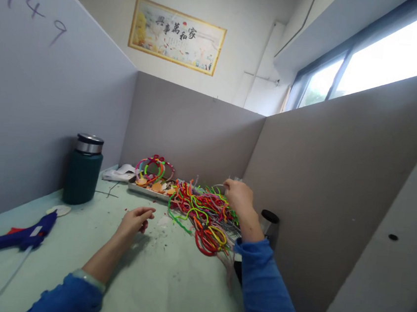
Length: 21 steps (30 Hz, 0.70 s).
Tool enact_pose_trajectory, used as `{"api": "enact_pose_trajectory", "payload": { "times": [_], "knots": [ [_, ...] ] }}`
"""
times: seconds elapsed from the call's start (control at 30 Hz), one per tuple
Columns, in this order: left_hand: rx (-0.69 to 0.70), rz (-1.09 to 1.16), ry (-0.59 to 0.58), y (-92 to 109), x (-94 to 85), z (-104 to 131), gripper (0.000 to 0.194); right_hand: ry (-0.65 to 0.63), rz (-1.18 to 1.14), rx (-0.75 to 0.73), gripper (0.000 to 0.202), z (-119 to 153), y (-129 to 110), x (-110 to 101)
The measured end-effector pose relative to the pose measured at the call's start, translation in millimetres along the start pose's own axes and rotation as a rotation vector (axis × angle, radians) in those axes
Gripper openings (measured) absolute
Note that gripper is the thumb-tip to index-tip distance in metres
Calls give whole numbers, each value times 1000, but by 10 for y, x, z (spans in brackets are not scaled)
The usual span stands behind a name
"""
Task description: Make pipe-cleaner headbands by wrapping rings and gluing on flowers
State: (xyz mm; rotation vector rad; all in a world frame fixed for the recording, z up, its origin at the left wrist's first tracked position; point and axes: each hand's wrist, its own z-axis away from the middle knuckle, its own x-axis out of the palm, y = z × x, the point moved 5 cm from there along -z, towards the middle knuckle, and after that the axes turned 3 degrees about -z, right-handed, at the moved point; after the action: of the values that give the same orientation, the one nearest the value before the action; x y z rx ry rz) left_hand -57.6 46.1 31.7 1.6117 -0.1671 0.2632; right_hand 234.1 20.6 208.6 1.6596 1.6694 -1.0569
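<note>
My right hand [239,195] reaches over the back right part of a tangled pile of colourful fuzzy stems [203,202]. Its fingertips are pinched together at a thin pale strand, too small to make out clearly. My left hand [136,220] hovers above the table in front of a metal tray [148,193], with its fingers curled and the thumb near the index finger. Whether anything small is between them cannot be seen. The tray holds orange and pale pieces, and colourful rings [155,168] stand on it.
At the left stand a dark green bottle [83,172] and a blue glue gun [24,237] near a pale disc [59,210]. A black-lidded container [268,222] is beside the right partition [332,179]. White material [119,172] lies at the back left.
</note>
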Motion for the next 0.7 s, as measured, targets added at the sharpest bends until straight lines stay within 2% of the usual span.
{"api": "enact_pose_trajectory", "payload": {
  "times": [0.07,0.17,0.23,0.3,0.4,0.47,0.6,0.7],
  "knots": [
    [0,15,-86,24,58,30,27,84,-224,-126,26,196,-281,73],
    [-70,144,-210,23,133,56,31,112,-482,-328,26,601,-710,429],
    [-104,299,-253,22,155,47,29,60,-507,-484,24,899,-973,758],
    [-75,402,-228,32,133,14,21,2,-457,-564,22,1152,-1145,1073],
    [-32,376,-108,16,52,-43,19,-48,-383,-639,20,1386,-1263,1390],
    [-27,336,-71,4,20,-63,18,-79,-351,-672,16,1448,-1277,1496],
    [-12,303,-98,7,1,-71,15,-96,-363,-698,15,1466,-1242,1525],
    [-28,225,-112,-10,-12,-73,25,-112,-396,-737,16,1486,-1230,1512]
  ]
}}
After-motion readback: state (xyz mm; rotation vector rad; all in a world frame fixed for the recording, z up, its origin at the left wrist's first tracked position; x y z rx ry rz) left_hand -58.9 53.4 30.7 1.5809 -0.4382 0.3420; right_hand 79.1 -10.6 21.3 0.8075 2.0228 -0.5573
